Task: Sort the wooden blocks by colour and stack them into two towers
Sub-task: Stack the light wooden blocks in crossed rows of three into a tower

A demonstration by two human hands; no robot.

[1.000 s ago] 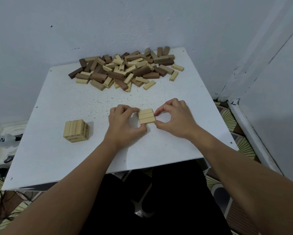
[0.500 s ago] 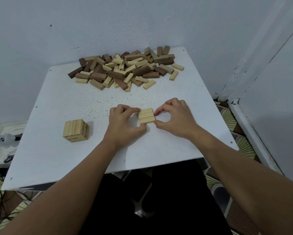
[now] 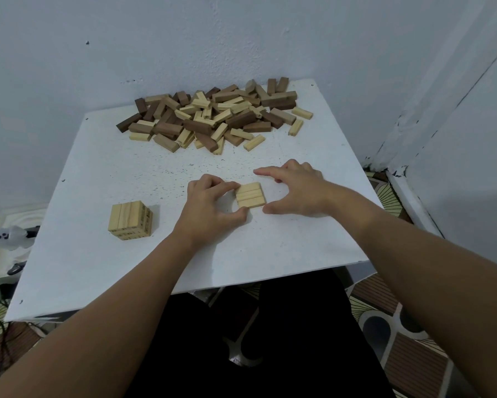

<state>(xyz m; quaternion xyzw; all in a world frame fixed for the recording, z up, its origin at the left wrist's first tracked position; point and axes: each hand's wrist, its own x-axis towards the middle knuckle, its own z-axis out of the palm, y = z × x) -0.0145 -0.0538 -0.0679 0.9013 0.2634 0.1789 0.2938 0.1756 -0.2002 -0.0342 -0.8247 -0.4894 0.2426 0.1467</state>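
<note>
Two hands flanking a flat row of three pale blocks on a white table.

Nearest the viewer, both forearms reach in from 6 o'clock. The left hand sits at 9 o'clock of the row, curled, with thumb and forefinger tips touching the row's left edge — a light pinch at its side rather than a lift. The right hand lies at 3 o'clock, fingers spread and released; its thumb tip rests just beside the row's near right corner, its forefinger extends past the far edge without contact. Well apart at 9 o'clock stands a short pale tower. Farthest, at 12 o'clock against the wall, lies the unsorted pile of pale and dark blocks.
</note>
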